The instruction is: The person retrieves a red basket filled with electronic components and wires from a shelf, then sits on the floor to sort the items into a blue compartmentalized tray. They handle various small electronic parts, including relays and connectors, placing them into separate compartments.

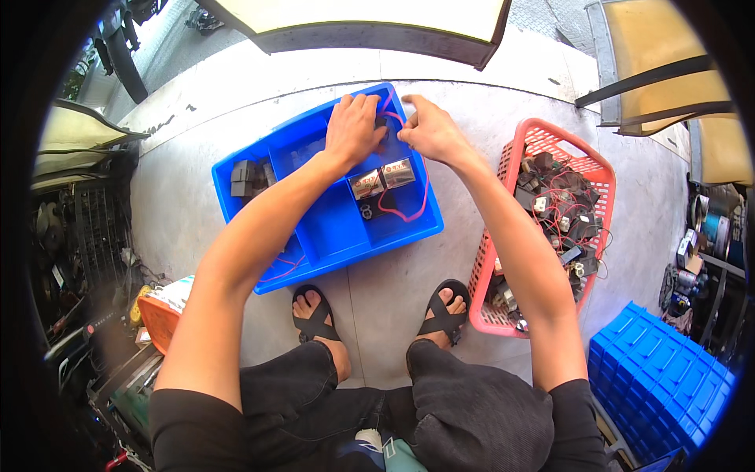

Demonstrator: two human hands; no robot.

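Observation:
My left hand (354,131) reaches into the far end of a blue plastic divided bin (333,227). By its thumb sits a small dark part (380,123), mostly hidden; whether the hand grips it cannot be made out. Over the bin's far right edge, my right hand (435,131) has its thumb and fingertips close together beside a pink-red wire (426,194), and a grip on it is unclear. The wire loops down past two small silver printed boxes (382,179). Below these boxes lies a black part with a metal terminal (374,209). Dark blocks (243,177) occupy the left compartment.
A red plastic basket (611,183) of tangled wires, connectors and black parts (560,206) stands to the right. A blue crate (655,377) is at lower right. Cluttered shelving (88,236) lines the left side. Yellow-topped stands (383,23) border the far floor.

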